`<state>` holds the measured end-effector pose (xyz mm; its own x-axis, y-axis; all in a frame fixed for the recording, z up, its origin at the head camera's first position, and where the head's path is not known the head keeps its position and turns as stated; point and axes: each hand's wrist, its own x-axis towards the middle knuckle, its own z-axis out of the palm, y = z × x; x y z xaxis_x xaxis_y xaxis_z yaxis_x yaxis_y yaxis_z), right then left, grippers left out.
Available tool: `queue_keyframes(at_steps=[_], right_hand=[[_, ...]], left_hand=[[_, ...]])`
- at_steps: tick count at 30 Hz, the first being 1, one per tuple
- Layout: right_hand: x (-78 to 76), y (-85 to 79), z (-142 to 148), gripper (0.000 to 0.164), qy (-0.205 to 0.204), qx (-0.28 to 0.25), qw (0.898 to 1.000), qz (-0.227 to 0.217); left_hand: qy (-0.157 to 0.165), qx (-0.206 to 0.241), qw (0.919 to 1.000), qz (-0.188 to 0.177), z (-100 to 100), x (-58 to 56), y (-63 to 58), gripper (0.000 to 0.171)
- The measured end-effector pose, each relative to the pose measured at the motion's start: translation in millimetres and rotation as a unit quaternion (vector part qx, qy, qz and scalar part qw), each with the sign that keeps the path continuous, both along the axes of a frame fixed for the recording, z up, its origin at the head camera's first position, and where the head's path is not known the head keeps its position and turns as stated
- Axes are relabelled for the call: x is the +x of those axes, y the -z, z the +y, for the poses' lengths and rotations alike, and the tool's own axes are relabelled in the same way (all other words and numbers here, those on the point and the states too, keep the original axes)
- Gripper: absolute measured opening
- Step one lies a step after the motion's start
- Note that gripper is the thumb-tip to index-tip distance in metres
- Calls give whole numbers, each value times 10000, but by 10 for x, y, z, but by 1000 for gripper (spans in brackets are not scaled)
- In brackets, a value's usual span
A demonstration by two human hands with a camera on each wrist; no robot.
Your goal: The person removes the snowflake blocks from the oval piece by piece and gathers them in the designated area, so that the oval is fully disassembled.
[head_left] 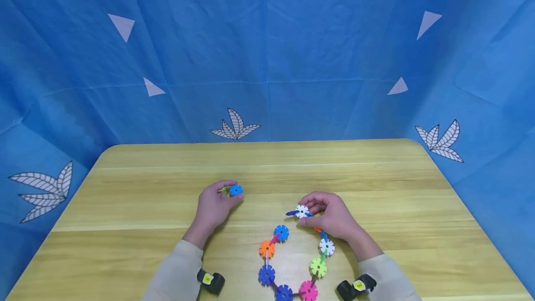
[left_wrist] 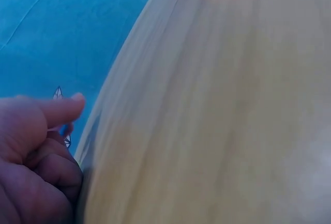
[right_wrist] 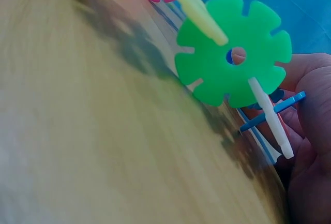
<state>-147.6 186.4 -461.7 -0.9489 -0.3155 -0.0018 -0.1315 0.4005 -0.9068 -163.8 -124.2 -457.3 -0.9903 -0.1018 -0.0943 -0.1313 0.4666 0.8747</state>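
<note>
Between the thumb and fingers of my left hand (head_left: 212, 207) is a blue slotted snowflake disc (head_left: 236, 190) with a yellow-green disc (head_left: 224, 190) beside it. In the left wrist view the fingers are curled and mostly hide these pieces. My right hand (head_left: 334, 216) pinches a white snowflake disc (head_left: 302, 212) at the upper end of a curved chain. A dark blue disc (head_left: 291, 213), seen edge-on, sticks out leftward from that white one. Close up in the right wrist view, a green disc (right_wrist: 264, 32) of the chain joins a yellow and a white disc.
The chain curves down through a yellow-green disc (head_left: 318, 273) and a pink disc (head_left: 308, 284), then up past an orange disc (head_left: 263, 249) to a blue end disc (head_left: 281, 227). It lies on a wooden table (head_left: 146, 189). A blue patterned cloth (head_left: 317, 59) hangs behind.
</note>
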Motion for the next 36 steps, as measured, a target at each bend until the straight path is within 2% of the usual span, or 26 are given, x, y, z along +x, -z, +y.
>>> queue_keyframes(at_steps=[4, 7, 14, 19, 26, 31, 36], right_hand=[[61, -150, -50, 33, -8, 5, 10000, 4], [73, -181, -62, 33, -6, 11, 10000, -5], [0, 16, -3, 36, -4, -17, 10000, 24], [-15, 61, 15, 36, -57, -70, 9999, 59], [-12, 62, 5, 36, -49, -56, 10000, 62], [-9, 56, -2, 36, -67, -42, 10000, 58], [-23, 68, 3, 36, -61, -58, 9999, 74]], left_hand=[[-99, -215, 9994, -232, 15, -38, -10, 42], [-112, -377, 9987, -329, 26, -59, -16, 42], [-148, -544, 9977, -380, 57, -85, -33, 43], [-221, -584, 9977, -267, 61, -68, -18, 45], [-259, -560, 9978, -236, 45, -38, -16, 36], [-180, -415, 9988, -210, 36, -31, -20, 44], [55, -93, 9999, -85, 10, -12, 11, 50]])
